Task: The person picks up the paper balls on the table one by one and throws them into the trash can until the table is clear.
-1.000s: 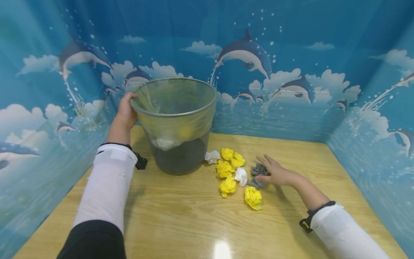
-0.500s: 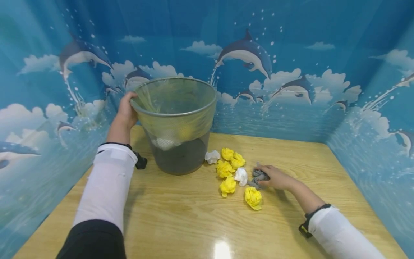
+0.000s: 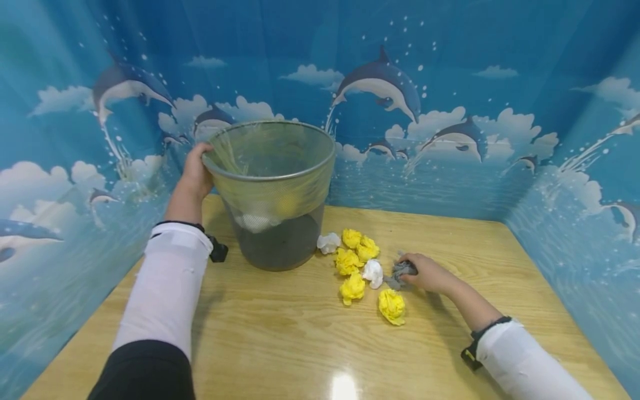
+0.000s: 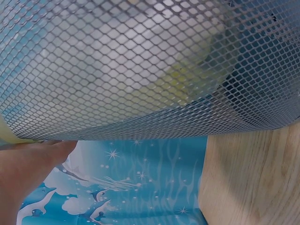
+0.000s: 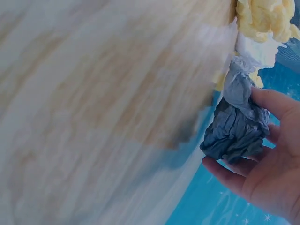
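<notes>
At the left, my left hand [image 3: 196, 169] grips the rim of a mesh wastebasket [image 3: 277, 244] with a see-through yellowish liner folded over its top. In the left wrist view, the mesh wall [image 4: 150, 61] fills the upper part and only part of the hand [image 4: 35, 164] shows. My right hand [image 3: 431, 275] holds crumpled grey paper [image 3: 401, 272] low over the table. The right wrist view has thumb and fingers curled round this grey paper [image 5: 236, 124], a lighter lump above a darker one; whether both are held, I cannot tell.
Several yellow paper balls [image 3: 352, 288] and two white ones, one [image 3: 373, 274] beside the grey paper and another [image 3: 328, 243] by the basket, lie on the wooden table [image 3: 280, 333]. A dolphin-printed curtain [image 3: 450, 183] surrounds the back and sides. Yellow and white shapes show through the basket's wall.
My right hand has come down from above the grey paper with fingers spread and has closed round it. The left hand and wastebasket stay put.
</notes>
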Demonstrator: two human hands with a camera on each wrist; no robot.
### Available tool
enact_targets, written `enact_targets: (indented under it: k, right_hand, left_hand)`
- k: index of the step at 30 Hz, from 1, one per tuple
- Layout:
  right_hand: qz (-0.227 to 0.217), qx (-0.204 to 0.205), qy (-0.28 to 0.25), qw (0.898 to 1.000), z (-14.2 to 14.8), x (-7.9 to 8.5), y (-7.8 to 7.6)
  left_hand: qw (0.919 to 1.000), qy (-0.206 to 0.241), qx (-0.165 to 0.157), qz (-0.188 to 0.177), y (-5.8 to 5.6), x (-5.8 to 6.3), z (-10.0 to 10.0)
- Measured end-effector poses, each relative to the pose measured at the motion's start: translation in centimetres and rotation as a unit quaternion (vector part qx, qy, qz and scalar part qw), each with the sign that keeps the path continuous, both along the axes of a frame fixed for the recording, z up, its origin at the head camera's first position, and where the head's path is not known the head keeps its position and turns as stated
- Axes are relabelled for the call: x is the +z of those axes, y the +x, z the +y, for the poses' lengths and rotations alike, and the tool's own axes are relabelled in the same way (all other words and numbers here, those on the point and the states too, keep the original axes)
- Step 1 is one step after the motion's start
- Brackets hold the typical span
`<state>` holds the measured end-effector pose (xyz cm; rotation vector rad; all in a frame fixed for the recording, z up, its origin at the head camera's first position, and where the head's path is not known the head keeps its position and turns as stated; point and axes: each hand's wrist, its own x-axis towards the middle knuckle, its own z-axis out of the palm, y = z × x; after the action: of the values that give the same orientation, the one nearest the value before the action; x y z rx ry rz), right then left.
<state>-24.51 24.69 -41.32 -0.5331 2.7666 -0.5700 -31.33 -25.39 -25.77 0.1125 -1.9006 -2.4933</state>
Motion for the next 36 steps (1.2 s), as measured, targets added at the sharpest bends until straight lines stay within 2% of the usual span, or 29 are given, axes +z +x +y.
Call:
enact_targets:
  k: [11, 19, 26, 36]
  right_hand:
    - [0.035, -0.033, -0.043, 0.998, 0.4, 1.1, -0.8]
    - [0.011, -0.039, -0.058, 0.997, 0.8, 1.0, -0.9]
    - [0.009, -0.011, -0.040, 0.999, 1.3, 1.4, -0.5]
    - [0.022, 0.018, -0.001, 1.000, 0.9, 0.1, 0.8]
  left_hand:
    - [0.9999, 0.008, 0.008, -0.006, -0.2, 0.0, -0.1]
    - [0.9999, 0.011, -0.001, -0.008, -0.1, 0.2, -0.1]
    - [0.9998, 0.017, -0.002, -0.012, -0.1, 0.3, 0.0]
    - [1.0000, 0.008, 0.001, -0.003, 0.0, 0.1, -0.1]
